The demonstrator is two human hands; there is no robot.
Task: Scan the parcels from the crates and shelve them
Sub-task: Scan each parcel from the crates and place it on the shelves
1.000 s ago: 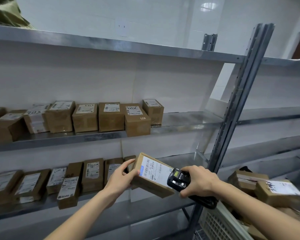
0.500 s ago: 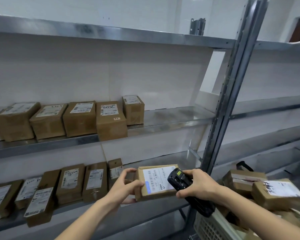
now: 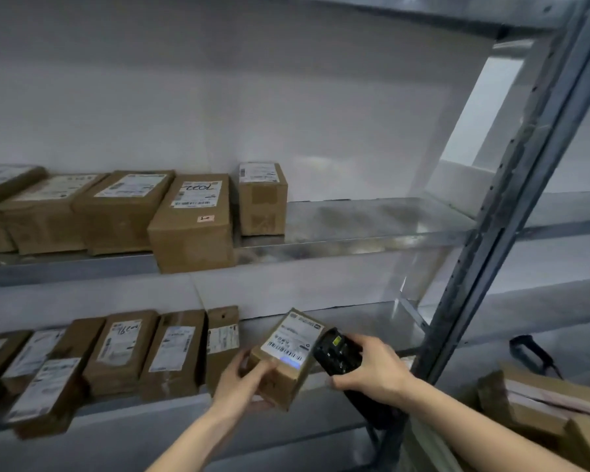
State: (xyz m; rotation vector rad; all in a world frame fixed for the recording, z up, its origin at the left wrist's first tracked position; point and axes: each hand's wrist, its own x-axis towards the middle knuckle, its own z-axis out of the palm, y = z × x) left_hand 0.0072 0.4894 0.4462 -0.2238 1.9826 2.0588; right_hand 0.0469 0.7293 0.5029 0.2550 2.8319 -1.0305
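Grey metal shelving (image 3: 372, 229) stands against a white wall, with rows of brown cardboard boxes (image 3: 191, 223) bearing white labels on its middle and lower shelves. Before the lower shelf, the left hand (image 3: 242, 383) grips a small brown cardboard parcel (image 3: 286, 359) by its near end, its white barcode label tilted upward. Just beside it, the right hand (image 3: 372, 369) holds a black handheld scanner (image 3: 338, 356), head touching the parcel's right edge. More labelled cardboard parcels (image 3: 539, 407) lie piled at lower right.
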